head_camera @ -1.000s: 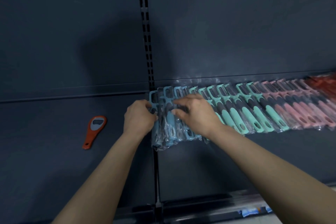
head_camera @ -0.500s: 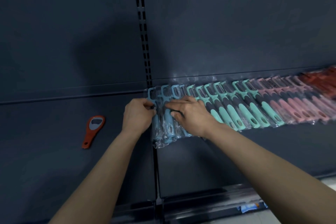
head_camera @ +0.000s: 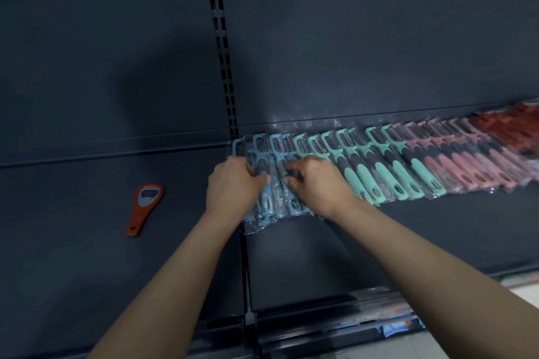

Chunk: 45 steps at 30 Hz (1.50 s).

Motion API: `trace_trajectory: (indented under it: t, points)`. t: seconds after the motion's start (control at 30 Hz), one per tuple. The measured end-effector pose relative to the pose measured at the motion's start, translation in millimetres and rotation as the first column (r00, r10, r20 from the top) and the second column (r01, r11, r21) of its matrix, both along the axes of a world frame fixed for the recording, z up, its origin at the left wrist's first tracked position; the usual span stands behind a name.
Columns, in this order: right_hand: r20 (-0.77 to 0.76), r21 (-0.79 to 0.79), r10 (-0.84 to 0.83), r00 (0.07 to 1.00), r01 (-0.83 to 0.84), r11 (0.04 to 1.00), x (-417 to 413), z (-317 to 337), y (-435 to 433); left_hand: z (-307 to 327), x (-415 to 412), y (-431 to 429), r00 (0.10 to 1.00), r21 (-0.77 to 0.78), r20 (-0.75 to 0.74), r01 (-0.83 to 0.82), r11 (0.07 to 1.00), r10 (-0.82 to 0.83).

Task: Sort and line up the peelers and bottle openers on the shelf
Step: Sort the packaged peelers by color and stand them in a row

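A long row of plastic-wrapped peelers lies on the dark shelf (head_camera: pixel 408 227): blue peelers (head_camera: pixel 267 207) at the left end, then teal peelers (head_camera: pixel 382 172), pink peelers (head_camera: pixel 466 166) and red peelers (head_camera: pixel 513 128) at the far right. My left hand (head_camera: pixel 233 183) curls its fingers on the left edge of the blue group. My right hand (head_camera: pixel 318 183) pinches the wrapped blue peelers from the right side. An orange bottle opener (head_camera: pixel 144 207) with a grey head lies alone on the shelf, well left of both hands.
A slotted upright (head_camera: pixel 223 46) runs down the dark back panel just above the blue peelers. A seam divides the shelf below my hands. The shelf's front edge carries label strips (head_camera: pixel 399 326) at the lower right.
Both hands have stayed on the blue peelers, fingers shifting slightly as they press the packets together. The view has drifted a little. The bottle opener has not moved.
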State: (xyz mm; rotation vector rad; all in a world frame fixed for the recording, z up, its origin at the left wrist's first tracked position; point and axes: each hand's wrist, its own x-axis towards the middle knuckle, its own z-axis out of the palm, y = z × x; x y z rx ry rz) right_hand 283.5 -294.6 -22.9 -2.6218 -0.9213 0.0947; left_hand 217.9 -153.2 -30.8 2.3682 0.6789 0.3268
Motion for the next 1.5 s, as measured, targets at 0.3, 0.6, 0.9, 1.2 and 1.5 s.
trace_trajectory:
  t: [0.3,0.6,0.9,1.2,1.5]
  points:
    - [-0.011,-0.01,-0.023,1.0,0.023,1.0,1,-4,6,3,6,-10,0.993,-0.03,-0.12,-0.018,0.999,0.014]
    - [-0.001,-0.012,0.006,1.0,-0.006,1.0,3,-4,6,0,8,-2,0.996,-0.351,-0.086,-0.061,0.934,0.032]
    - [0.011,-0.018,0.01,1.0,-0.01,1.0,5,-5,8,-1,-6,18,0.99,-0.535,-0.097,-0.139,0.833,0.103]
    - [0.054,-0.029,0.042,0.998,-0.04,0.999,2,-8,6,-4,-12,15,0.999,-0.21,0.031,-0.007,0.978,0.014]
    - [0.062,-0.035,0.037,0.997,-0.035,0.999,-3,-8,7,-10,-7,19,0.999,-0.219,0.016,0.038,0.975,-0.035]
